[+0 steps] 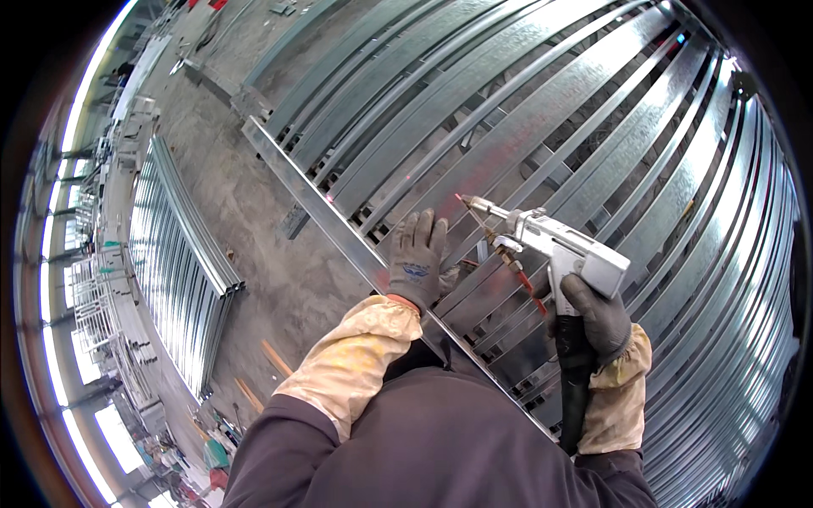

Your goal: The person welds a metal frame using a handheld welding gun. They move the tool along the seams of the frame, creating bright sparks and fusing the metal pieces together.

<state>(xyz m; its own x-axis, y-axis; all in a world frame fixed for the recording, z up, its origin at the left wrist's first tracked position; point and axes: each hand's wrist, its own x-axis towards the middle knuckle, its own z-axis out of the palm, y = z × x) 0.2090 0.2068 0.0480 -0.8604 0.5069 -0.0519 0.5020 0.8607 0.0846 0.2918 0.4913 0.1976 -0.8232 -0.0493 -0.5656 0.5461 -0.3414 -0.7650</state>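
My right hand, in a dark grey work glove, grips the handle of a white and silver handheld welding gun. Its narrow copper-coloured nozzle points left, toward my other hand, with a small red light spot near the tip. A thick black hose runs down from the handle along my forearm. My left hand, gloved the same way, has its fingers stretched out. It rests at the near edge of a frame of galvanized metal slats, by the long edge rail. What lies beneath the palm is hidden.
A stack of bundled metal profiles lies on the concrete floor to the left. Wooden strips lie near my left elbow. Gaps run between the slats. Further racks of metal parts line the far left.
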